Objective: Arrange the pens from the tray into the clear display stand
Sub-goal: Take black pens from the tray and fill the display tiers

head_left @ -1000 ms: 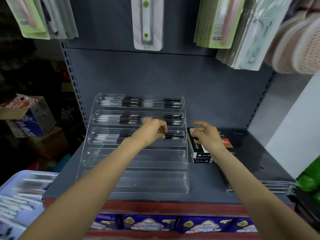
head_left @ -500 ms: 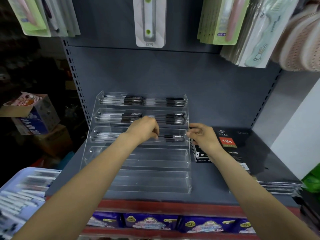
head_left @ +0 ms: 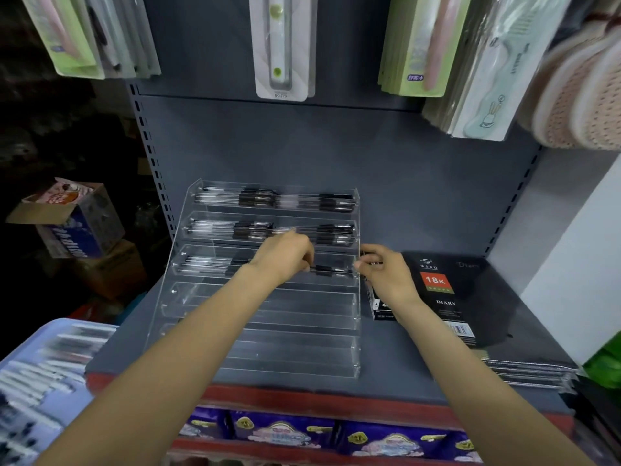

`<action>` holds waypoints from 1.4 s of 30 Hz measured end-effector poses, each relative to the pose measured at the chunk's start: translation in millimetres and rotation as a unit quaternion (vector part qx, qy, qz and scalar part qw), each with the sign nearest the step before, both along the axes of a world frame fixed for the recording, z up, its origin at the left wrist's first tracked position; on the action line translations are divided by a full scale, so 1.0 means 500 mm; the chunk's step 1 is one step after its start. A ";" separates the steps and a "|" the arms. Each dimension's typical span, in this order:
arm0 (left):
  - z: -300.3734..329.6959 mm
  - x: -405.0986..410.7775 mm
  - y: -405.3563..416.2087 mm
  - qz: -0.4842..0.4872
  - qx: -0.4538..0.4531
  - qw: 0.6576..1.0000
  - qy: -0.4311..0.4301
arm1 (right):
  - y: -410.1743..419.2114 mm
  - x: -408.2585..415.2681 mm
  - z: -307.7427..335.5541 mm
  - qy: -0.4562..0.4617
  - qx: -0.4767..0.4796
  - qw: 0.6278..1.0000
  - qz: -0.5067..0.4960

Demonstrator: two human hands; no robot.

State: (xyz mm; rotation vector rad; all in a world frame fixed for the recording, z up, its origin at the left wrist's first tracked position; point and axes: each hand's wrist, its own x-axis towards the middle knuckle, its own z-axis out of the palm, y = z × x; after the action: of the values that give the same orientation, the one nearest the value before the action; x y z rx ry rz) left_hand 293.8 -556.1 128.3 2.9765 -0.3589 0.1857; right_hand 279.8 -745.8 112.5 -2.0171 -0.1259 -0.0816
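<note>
At the lower left of the frame, nearest the camera, the pale blue plastic tray [head_left: 50,334] holds a blurred heap of clear-barrelled black-capped pens [head_left: 33,391], so plenty of stock is left to move. Further in, on the dark grey shelf [head_left: 403,368], stands the clear acrylic stepped display stand [head_left: 255,351]; its 2 front steps look empty, the 3rd is part filled, and the 2 rear steps carry full rows.

Since 1 second ago the left hand [head_left: 285,258] has slid a little leftward along the 3rd step, and the right hand [head_left: 386,274] has come in from above the black 18K diary box [head_left: 447,294] to the stand's right edge. That reads as the pens in this step being squared up end to end, a bundle just laid down and not yet released.

The left grip is narrow, fingers curled down and pinching the pens in the 3rd step [head_left: 331,270] at mid-row. The right grip is also narrow, thumb and fingers brought close together at the stand's right wall; whether they hold a pen end or only touch the acrylic, I cannot tell.
</note>
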 end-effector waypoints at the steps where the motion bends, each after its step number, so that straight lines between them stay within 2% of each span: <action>1: -0.003 -0.004 0.005 0.005 -0.031 0.999 -0.005 | 0.002 -0.006 0.002 -0.027 -0.016 0.999 -0.012; 4: -0.008 -0.026 0.029 0.025 -0.168 0.985 -0.031 | 0.022 -0.032 0.013 -0.112 -0.042 0.992 -0.035; 6: -0.009 -0.057 0.049 0.021 -0.254 0.966 -0.051 | 0.054 -0.050 0.022 -0.130 -0.033 0.991 -0.021; 11: -0.025 -0.175 0.158 0.040 -0.387 0.915 -0.107 | 0.204 -0.101 0.022 -0.107 -0.008 0.992 0.071; 14: -0.057 -0.251 0.281 0.084 -0.425 0.891 -0.136 | 0.348 -0.147 -0.006 -0.084 0.003 0.989 0.124; 16: -0.092 -0.301 0.381 0.116 -0.422 0.890 -0.129 | 0.458 -0.185 -0.037 -0.068 0.013 0.986 0.149; 21: -0.203 -0.408 0.666 0.210 -0.368 0.905 -0.039 | 0.735 -0.283 -0.122 -0.005 -0.025 0.975 0.222; 28: -0.349 -0.513 0.947 0.265 -0.278 0.917 0.113 | 0.970 -0.353 -0.298 0.133 -0.166 0.936 0.281; 32: -0.426 -0.534 1.017 0.231 -0.209 0.935 0.171 | 1.030 -0.361 -0.383 0.158 -0.259 0.909 0.288; 37: -0.482 -0.542 1.059 0.172 -0.089 0.961 0.198 | 1.073 -0.359 -0.433 0.162 -0.330 0.885 0.286; 42: -0.514 -0.542 1.090 0.146 -0.108 0.960 0.211 | 1.096 -0.350 -0.457 0.124 -0.407 0.862 0.274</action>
State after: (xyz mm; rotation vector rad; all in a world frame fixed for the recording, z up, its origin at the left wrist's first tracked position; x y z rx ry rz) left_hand 22.7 -11.4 -128.8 2.7353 0.1445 -0.3554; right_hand 105.0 -198.0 -115.9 -2.7160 -0.6554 0.7042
